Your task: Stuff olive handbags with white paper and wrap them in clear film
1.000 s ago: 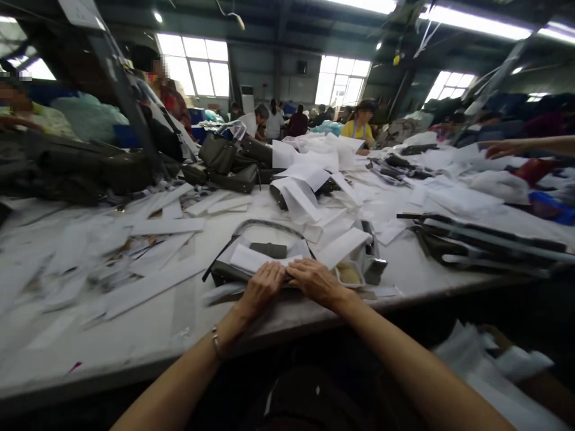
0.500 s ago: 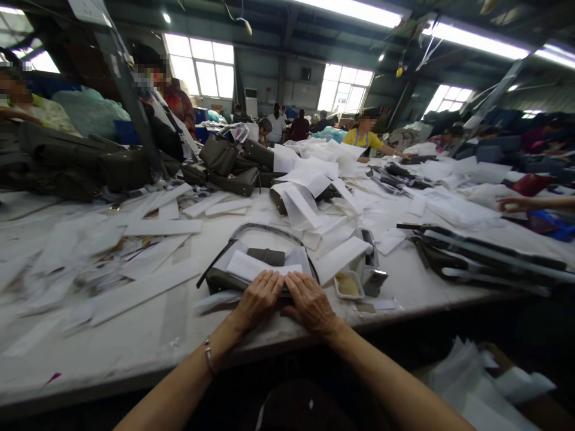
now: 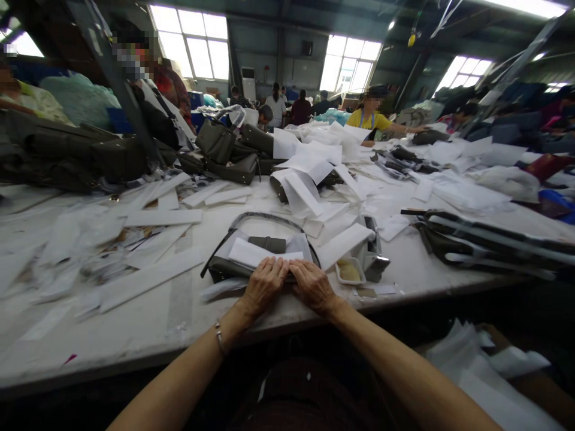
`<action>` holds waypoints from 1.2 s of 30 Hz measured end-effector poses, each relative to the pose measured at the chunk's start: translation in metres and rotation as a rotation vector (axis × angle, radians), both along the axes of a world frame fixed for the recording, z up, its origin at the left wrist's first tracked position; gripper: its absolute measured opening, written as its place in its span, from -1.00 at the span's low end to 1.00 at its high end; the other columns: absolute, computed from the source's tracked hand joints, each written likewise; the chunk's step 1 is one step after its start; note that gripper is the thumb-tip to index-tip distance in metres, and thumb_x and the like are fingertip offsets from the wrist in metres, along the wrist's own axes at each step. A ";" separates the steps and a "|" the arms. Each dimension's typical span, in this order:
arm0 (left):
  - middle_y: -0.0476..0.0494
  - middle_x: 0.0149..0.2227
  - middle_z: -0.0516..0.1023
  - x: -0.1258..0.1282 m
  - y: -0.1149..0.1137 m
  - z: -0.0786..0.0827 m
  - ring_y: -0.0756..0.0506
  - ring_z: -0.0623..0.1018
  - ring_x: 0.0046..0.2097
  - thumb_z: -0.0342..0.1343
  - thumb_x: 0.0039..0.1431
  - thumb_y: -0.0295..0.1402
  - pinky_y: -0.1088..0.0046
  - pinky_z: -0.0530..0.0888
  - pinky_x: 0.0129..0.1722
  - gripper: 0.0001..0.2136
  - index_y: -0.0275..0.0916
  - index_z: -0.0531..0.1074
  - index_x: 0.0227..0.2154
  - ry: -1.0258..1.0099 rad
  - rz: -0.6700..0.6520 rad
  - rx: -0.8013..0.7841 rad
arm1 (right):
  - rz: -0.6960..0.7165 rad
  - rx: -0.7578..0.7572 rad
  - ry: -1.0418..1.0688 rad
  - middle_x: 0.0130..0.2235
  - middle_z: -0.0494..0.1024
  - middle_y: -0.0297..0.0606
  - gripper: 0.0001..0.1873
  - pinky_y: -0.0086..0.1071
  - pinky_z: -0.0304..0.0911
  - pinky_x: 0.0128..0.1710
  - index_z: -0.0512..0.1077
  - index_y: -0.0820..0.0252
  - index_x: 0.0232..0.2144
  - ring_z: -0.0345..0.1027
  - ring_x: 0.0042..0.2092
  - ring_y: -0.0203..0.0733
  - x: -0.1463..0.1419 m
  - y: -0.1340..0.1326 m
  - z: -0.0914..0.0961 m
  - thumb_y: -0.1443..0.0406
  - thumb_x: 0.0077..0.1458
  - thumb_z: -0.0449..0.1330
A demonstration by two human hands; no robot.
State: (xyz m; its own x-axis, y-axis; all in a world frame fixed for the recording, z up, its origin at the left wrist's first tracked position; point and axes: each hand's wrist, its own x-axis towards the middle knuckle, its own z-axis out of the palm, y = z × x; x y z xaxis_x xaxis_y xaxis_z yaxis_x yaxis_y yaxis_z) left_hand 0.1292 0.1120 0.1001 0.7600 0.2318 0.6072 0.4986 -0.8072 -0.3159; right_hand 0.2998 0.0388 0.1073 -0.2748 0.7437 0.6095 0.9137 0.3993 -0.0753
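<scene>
A dark olive handbag (image 3: 220,270) lies at the table's front edge, its handle (image 3: 269,216) arching away from me. A folded white sheet (image 3: 247,251) lies across it, with a dark rolled piece (image 3: 268,243) just behind. My left hand (image 3: 265,282) and my right hand (image 3: 314,286) meet fingertip to fingertip at the bag's near edge. The fingers of both are together and bent over that edge, touching the sheet; the thumbs are mostly hidden. Thin pale wrapping (image 3: 224,289) sticks out beside my left hand.
Right of the bag are a small white tub (image 3: 350,271) with yellowish contents and a grey box (image 3: 376,266). White strips (image 3: 153,281) litter the left side. Dark bags (image 3: 220,161) are piled behind, others (image 3: 467,242) at right. A co-worker in yellow (image 3: 369,120) reaches across the far side.
My view has shifted slightly. My hands remain at the bag's near edge, the right thumb now more hidden. The other person's hand at far right has left view.
</scene>
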 end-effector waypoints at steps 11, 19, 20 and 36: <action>-0.26 -0.02 0.54 -0.002 0.000 -0.005 -0.17 0.52 0.04 -0.13 0.36 -0.50 0.19 0.42 0.13 -0.72 -0.37 0.38 0.03 -0.039 -0.045 -0.056 | -0.234 -0.120 -0.015 -0.01 0.52 -0.15 -0.78 -0.19 0.26 0.04 0.40 0.17 -0.05 0.38 0.00 -0.07 0.085 -0.070 0.047 0.26 0.26 0.16; -0.25 0.00 0.54 -0.004 -0.002 -0.004 -0.17 0.52 0.04 -0.11 0.35 -0.50 0.18 0.39 0.14 -0.69 -0.31 0.39 0.07 -0.054 -0.032 -0.063 | -0.477 -0.313 -0.323 0.01 0.51 -0.10 -0.64 -0.08 0.13 0.04 0.45 0.26 -0.06 0.31 0.03 0.07 0.109 -0.087 0.020 0.25 0.10 0.32; -0.25 0.01 0.54 -0.004 -0.002 -0.003 -0.17 0.51 0.05 -0.10 0.35 -0.50 0.18 0.39 0.14 -0.70 -0.31 0.39 0.07 -0.056 -0.031 -0.065 | -0.486 -0.314 -0.331 0.02 0.51 -0.10 -0.69 -0.08 0.11 0.05 0.47 0.25 -0.09 0.30 0.03 0.07 0.108 -0.086 0.018 0.27 0.10 0.31; -0.27 0.03 0.53 -0.005 0.000 -0.006 -0.20 0.51 0.05 -0.12 0.33 -0.52 0.16 0.38 0.15 -0.67 -0.32 0.41 0.07 -0.059 -0.040 -0.037 | -0.492 -0.336 -0.051 -0.04 0.55 -0.15 -0.83 -0.08 0.16 0.02 0.52 0.15 -0.20 0.35 0.01 0.06 0.104 -0.081 0.024 0.33 0.11 0.27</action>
State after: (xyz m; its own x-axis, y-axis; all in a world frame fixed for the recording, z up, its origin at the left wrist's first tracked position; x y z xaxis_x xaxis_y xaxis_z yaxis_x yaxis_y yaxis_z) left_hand 0.1238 0.1124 0.0939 0.7326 0.2249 0.6425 0.4821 -0.8377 -0.2565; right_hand 0.4040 -0.0422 0.1312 0.1284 0.9407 0.3139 0.9911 -0.1102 -0.0751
